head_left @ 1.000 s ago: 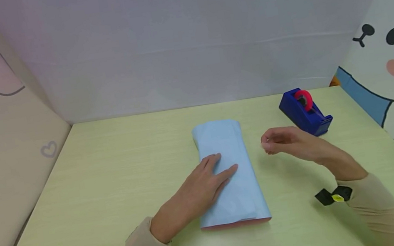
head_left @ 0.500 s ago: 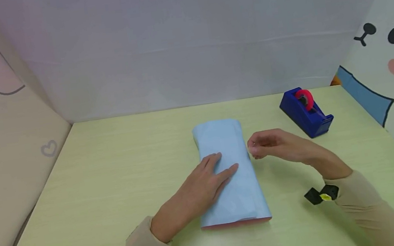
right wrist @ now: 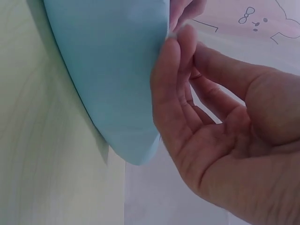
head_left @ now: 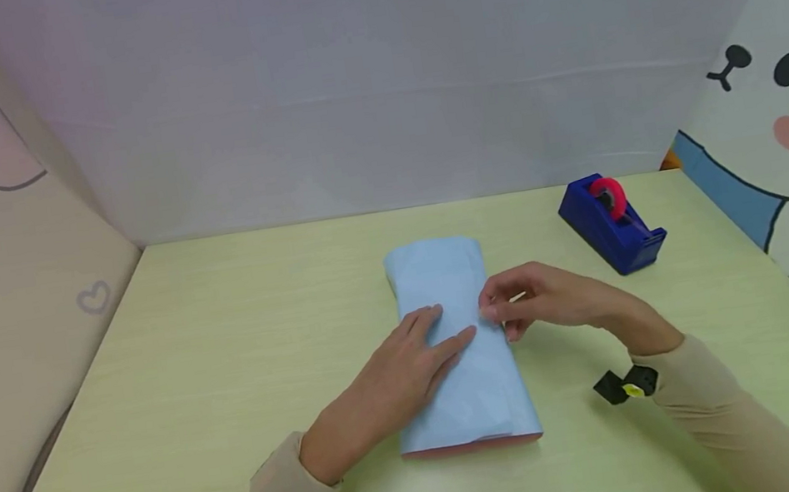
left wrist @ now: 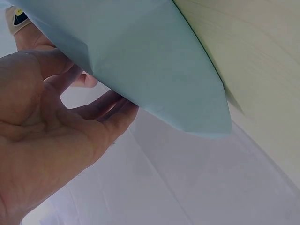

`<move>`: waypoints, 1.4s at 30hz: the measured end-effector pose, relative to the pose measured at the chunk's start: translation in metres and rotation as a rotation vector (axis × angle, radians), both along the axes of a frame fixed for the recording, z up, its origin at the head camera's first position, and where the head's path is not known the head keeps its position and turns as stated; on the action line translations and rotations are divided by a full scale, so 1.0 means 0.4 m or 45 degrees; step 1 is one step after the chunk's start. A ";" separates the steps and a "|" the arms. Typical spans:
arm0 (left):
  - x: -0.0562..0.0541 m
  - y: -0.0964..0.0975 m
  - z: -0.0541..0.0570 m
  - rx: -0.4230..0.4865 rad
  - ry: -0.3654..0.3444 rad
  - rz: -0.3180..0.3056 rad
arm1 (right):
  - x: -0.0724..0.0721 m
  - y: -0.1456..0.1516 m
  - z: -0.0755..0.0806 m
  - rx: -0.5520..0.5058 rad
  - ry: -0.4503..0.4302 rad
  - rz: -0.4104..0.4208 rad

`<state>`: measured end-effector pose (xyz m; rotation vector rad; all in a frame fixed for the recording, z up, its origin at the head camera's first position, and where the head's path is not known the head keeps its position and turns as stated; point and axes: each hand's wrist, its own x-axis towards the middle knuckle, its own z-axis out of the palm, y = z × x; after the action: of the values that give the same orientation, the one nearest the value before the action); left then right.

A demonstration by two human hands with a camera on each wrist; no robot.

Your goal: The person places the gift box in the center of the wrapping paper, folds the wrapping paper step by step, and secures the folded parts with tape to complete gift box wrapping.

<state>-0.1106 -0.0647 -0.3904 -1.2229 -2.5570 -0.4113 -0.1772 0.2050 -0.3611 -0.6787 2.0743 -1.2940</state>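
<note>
A light-blue paper-wrapped bundle lies lengthwise on the table, its near end edged in pink. My left hand rests across it with fingers spread, palm down. At the bundle's right edge, my right hand has its thumb and fingertips drawn together right at the paper. The right wrist view shows a small, whitish piece of tape pinched at those fingertips, mostly hidden by them. Seen from the left wrist, the blue wrapping slopes down to the table, with the left fingers along its top.
A blue tape dispenser with a red-cored roll stands at the back right, beyond the right hand. The pale yellow-green table is bounded by a grey backdrop and printed side panels.
My right hand has moved left from beside the dispenser to the bundle's right edge, fingertips still pinched. The left hand and the bundle have stayed in place.
</note>
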 end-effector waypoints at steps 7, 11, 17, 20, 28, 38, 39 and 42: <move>-0.001 -0.001 0.002 -0.014 -0.008 0.007 | -0.001 -0.007 0.005 0.061 0.038 -0.012; -0.002 -0.001 -0.001 -0.020 -0.004 0.013 | -0.001 -0.012 0.010 0.102 0.081 -0.032; -0.002 -0.002 -0.004 -0.023 0.003 0.019 | 0.001 -0.022 0.009 0.165 0.131 -0.076; -0.001 -0.002 -0.005 -0.022 0.011 0.020 | 0.003 -0.029 0.006 0.202 0.164 -0.099; -0.002 -0.001 -0.006 -0.017 0.042 0.018 | 0.015 -0.052 0.009 0.322 0.289 -0.179; -0.003 0.003 -0.007 -0.019 0.032 0.021 | 0.027 -0.064 0.022 0.414 0.324 -0.247; -0.003 0.004 -0.007 -0.019 0.031 0.021 | 0.027 -0.064 0.022 0.421 0.321 -0.258; -0.003 0.004 -0.006 -0.021 0.028 0.022 | 0.031 -0.064 0.022 0.433 0.329 -0.277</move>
<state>-0.1116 -0.0629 -0.3930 -1.2037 -2.5550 -0.3716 -0.1647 0.1793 -0.3522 -0.4980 2.5595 -0.9635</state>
